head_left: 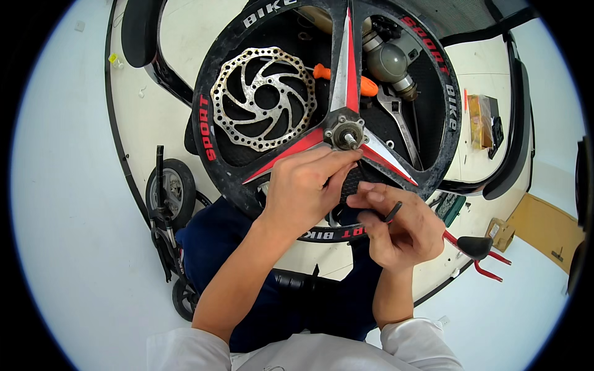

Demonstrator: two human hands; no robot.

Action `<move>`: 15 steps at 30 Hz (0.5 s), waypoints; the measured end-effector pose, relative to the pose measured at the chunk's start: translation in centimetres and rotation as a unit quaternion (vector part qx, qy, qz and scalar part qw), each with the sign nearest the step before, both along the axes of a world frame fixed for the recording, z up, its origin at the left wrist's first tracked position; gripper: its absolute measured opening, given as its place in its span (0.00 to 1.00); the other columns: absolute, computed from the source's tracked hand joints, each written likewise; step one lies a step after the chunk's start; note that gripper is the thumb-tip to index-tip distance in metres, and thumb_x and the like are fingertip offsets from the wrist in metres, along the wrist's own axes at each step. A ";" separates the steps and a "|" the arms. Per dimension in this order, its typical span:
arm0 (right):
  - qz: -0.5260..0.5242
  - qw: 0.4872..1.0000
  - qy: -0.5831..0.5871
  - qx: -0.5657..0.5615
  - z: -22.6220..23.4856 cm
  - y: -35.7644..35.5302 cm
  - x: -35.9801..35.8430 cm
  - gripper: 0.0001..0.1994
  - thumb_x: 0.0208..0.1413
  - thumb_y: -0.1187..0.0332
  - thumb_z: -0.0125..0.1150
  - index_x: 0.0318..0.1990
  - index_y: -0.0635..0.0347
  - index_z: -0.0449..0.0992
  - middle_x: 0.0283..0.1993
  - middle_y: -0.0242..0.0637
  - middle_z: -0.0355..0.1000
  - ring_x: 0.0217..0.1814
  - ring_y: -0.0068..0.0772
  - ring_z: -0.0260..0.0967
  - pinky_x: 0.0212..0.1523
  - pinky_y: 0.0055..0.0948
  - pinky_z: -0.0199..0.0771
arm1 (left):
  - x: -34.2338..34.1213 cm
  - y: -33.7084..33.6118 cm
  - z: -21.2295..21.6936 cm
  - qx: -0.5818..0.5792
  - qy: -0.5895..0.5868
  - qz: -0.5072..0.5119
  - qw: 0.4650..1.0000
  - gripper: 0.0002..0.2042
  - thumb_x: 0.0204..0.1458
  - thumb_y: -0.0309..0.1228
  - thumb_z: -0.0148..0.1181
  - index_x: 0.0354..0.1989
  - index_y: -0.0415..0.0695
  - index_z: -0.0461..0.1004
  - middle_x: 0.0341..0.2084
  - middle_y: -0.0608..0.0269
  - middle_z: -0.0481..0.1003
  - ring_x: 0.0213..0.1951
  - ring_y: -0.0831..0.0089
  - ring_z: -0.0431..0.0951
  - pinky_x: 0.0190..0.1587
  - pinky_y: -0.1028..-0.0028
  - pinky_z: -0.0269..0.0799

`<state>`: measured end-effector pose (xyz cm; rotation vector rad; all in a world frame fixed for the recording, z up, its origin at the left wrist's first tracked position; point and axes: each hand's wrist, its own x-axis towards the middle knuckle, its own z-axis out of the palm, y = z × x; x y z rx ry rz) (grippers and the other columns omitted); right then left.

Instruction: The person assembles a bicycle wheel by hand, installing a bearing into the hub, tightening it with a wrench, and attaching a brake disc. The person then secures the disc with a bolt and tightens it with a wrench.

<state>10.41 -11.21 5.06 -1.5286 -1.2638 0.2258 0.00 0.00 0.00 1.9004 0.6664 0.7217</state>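
Note:
In front of me lies a black three-spoke bike wheel [244,166] with red and silver spokes, its hub [344,131] and threaded axle facing up. My left hand [307,183] has thumb and forefinger pinched together just below the hub; whatever is between the fingertips is hidden. Lower and to the right, my right hand [405,229] grips a thin black hex key [393,211], only part of which shows. Through the left opening of the wheel appears a holed metal brake disc [262,99]. An orange-handled screwdriver [365,85] and an adjustable wrench [399,120] lie in the right opening.
A grey rounded tool [388,62] lies above the wrench. Black chair armrests [141,31] flank the wheel. On the left floor stands a small-wheeled bike [170,195]. A yellow box [479,120], a carton [500,234] and a black-and-red stand [475,247] are at right.

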 end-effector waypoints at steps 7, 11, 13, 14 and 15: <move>-0.041 0.998 0.023 -0.036 -0.2 -0.1 1.1 0.11 0.43 0.90 0.64 0.38 0.77 0.80 0.36 0.51 0.81 0.39 0.43 0.83 0.41 0.31 0.85 | 0.0 0.2 -0.5 0.003 -0.012 -0.020 1.000 0.13 0.48 0.17 0.65 0.43 0.43 0.83 0.25 0.57 0.78 0.24 0.68 0.78 0.26 0.74 0.71; -0.041 0.998 0.043 -0.009 -0.5 -0.2 1.3 0.10 0.47 0.88 0.64 0.38 0.78 0.79 0.36 0.53 0.80 0.38 0.47 0.83 0.41 0.33 0.85 | 0.0 0.3 -0.2 0.012 -0.007 0.001 1.000 0.12 0.49 0.18 0.65 0.42 0.44 0.83 0.22 0.59 0.77 0.22 0.68 0.76 0.25 0.73 0.69; -0.044 0.998 0.052 -0.002 -0.6 -0.2 1.3 0.09 0.47 0.88 0.64 0.39 0.78 0.79 0.35 0.53 0.80 0.38 0.46 0.83 0.41 0.33 0.85 | 0.0 0.3 -0.4 0.035 -0.009 0.007 0.999 0.12 0.48 0.19 0.67 0.42 0.44 0.83 0.21 0.60 0.76 0.20 0.69 0.74 0.23 0.73 0.68; -0.046 0.998 0.052 -0.002 -0.7 -0.2 1.4 0.09 0.47 0.87 0.64 0.39 0.78 0.79 0.35 0.53 0.80 0.38 0.46 0.83 0.41 0.32 0.85 | 0.0 0.4 -0.4 0.047 -0.011 0.010 0.999 0.12 0.48 0.19 0.67 0.41 0.44 0.83 0.20 0.60 0.76 0.19 0.70 0.73 0.23 0.73 0.67; -0.048 0.998 0.050 -0.001 -0.8 -0.2 1.4 0.09 0.48 0.87 0.64 0.39 0.78 0.79 0.35 0.53 0.80 0.37 0.46 0.83 0.40 0.32 0.85 | 0.0 0.4 -0.4 0.047 -0.009 0.017 0.999 0.12 0.47 0.19 0.68 0.41 0.44 0.83 0.19 0.61 0.75 0.18 0.70 0.72 0.22 0.73 0.66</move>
